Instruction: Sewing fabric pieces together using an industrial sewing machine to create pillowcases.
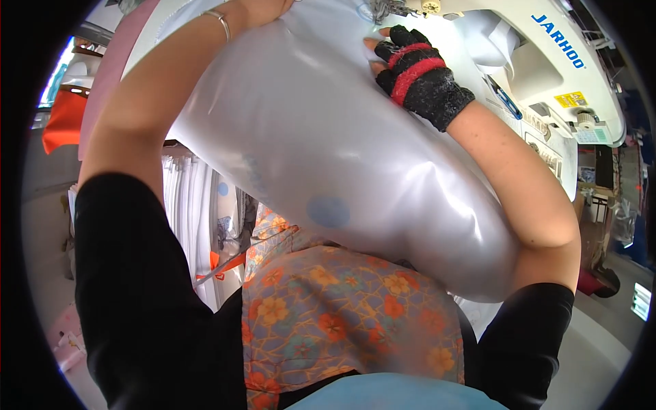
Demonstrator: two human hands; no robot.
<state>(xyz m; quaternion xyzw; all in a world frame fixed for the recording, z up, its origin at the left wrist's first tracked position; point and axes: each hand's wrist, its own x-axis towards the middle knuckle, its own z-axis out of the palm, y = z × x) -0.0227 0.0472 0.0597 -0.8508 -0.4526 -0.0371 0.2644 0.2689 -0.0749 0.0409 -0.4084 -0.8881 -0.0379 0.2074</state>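
Note:
A big translucent, silvery-white plastic sheet (321,123) spreads over the sewing machine's bed and sags toward my lap, with a faint blue round print on its lower part. My right hand (420,72), in a black fingerless glove with red bands, rests on the sheet's right side. Its fingers are stretched out flat, pointing toward the metal presser-foot area (389,8) of the white sewing machine (547,48). At the sheet's far left edge lies my left hand (263,9), bare, with a bracelet at the wrist. The upper picture edge cuts it off, so its grip is hidden.
A blue-handled tool (504,98) lies on the machine's bed beside the arm. Stacked white sheets (188,198) hang below the table at left. An orange piece (65,119) is farther left. My floral apron (348,307) sits close under the plastic.

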